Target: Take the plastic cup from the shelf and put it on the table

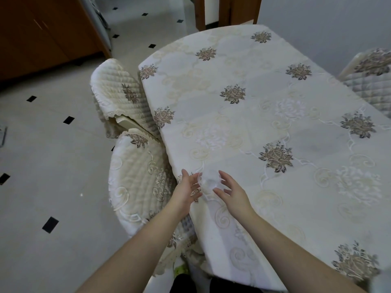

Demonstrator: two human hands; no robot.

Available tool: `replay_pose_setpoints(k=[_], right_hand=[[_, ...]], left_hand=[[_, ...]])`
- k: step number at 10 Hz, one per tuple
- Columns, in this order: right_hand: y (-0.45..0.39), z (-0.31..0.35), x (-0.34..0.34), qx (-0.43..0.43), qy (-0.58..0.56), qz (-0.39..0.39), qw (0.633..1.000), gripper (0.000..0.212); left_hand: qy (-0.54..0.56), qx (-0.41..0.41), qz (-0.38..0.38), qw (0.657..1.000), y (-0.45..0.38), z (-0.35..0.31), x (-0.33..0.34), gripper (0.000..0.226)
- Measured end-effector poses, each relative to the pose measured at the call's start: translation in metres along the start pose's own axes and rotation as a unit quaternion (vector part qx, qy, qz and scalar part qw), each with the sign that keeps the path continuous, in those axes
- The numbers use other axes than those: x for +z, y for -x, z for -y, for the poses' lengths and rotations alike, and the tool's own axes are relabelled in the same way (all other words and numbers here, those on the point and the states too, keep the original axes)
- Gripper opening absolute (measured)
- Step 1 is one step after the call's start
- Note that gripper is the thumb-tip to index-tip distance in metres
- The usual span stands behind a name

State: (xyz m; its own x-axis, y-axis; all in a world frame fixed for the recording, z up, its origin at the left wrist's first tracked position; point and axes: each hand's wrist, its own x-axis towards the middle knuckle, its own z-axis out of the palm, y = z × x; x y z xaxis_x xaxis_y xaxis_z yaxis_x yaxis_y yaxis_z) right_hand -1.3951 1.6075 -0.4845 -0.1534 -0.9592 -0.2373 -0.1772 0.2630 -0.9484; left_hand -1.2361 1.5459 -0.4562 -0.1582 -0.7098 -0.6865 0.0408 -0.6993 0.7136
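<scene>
Clear plastic cup (209,181) stands on the embroidered floral tablecloth of the table (275,115) near its left edge, between the left hand (188,190) and right hand (229,192), fingers spread, flanking it unclamped.

Two bare forearms, no sleeves, rings or watch on the hands; dark trousers (190,284) below.

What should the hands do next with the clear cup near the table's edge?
Probably draw both hands back. The plastic cup seems to stand upright on the table near its left edge, with left hand and right hand open on either side; contact is unclear.
</scene>
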Motion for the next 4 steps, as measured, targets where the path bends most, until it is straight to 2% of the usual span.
replay_pose_setpoints(k=[4], right_hand=[[0.0038, 0.0086, -0.0047, 0.026, -0.001, -0.045, 0.999, 0.027]], left_hand=[[0.001, 0.012, 0.021, 1.0, -0.0005, -0.0032, 0.0003, 0.066]])
